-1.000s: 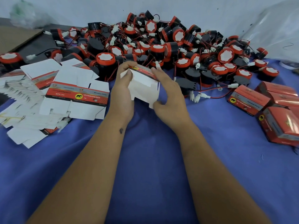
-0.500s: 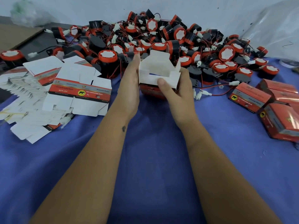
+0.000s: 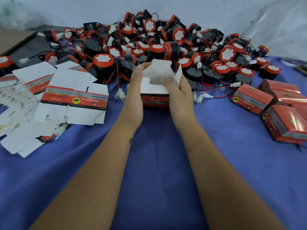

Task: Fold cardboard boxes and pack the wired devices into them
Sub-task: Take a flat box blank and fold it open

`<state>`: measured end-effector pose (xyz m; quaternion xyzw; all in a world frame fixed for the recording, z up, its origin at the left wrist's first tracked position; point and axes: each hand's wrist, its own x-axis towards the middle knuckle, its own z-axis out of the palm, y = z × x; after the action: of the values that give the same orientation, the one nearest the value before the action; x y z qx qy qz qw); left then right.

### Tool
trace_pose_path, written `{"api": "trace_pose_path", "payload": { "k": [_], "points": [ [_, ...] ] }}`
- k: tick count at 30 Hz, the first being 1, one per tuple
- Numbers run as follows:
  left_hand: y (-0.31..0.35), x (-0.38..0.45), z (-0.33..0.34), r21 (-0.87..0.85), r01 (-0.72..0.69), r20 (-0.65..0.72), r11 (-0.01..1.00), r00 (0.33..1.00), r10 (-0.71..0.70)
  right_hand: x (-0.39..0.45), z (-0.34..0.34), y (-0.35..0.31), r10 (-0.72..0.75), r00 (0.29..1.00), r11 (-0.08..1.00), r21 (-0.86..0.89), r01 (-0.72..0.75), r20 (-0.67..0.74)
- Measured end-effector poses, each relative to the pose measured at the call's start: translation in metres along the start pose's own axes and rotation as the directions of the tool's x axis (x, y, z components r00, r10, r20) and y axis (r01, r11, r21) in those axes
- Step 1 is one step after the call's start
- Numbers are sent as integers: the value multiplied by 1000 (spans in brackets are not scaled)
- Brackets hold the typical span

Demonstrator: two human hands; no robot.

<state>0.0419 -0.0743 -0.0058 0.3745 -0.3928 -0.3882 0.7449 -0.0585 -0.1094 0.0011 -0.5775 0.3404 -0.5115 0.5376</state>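
Observation:
A red-and-white cardboard box [image 3: 155, 97] stands upright on the blue cloth with its white top flaps open. My left hand [image 3: 135, 87] holds its left side, thumb on a flap. My right hand [image 3: 178, 90] grips its right side, thumb pressing the front flap inward. Behind the box lies a big heap of red-and-black wired devices [image 3: 149, 47] with white connectors. Flat unfolded boxes [image 3: 73, 97] lie in a pile at the left.
Several closed red boxes [image 3: 280, 110] sit at the right. Loose white connectors [image 3: 120, 95] and red wires lie beside the held box. The blue cloth [image 3: 157, 163] covers the table. A brown board [image 3: 11, 40] lies far left; clear plastic sheeting [image 3: 279, 25] hangs far right.
The box was turned from held in the air, red side up, to standing on the cloth with flaps up. Both hands came lower and my right thumb now presses the front flap.

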Motion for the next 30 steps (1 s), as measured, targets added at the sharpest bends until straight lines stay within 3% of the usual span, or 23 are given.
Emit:
{"api": "trace_pose_path", "payload": {
  "k": [4,8,14,19,30],
  "points": [
    [1,0,1,-85,51,22,995,999,-49,1,0,1,23,998,998,55,-20,-54],
    [-2,-2,-2,184,31,-43,982,999,-24,-1,2,3,87,996,996,13,-87,-23],
    [-5,-1,0,245,19,-136,969,991,15,1,-3,1,136,985,930,331,-163,102],
    [-4,1,0,274,38,-156,961,988,6,3,-4,3,125,985,964,219,-150,123],
    [-3,1,3,270,53,-171,961,985,-6,3,-9,3,91,976,948,281,-146,199]
  ]
}}
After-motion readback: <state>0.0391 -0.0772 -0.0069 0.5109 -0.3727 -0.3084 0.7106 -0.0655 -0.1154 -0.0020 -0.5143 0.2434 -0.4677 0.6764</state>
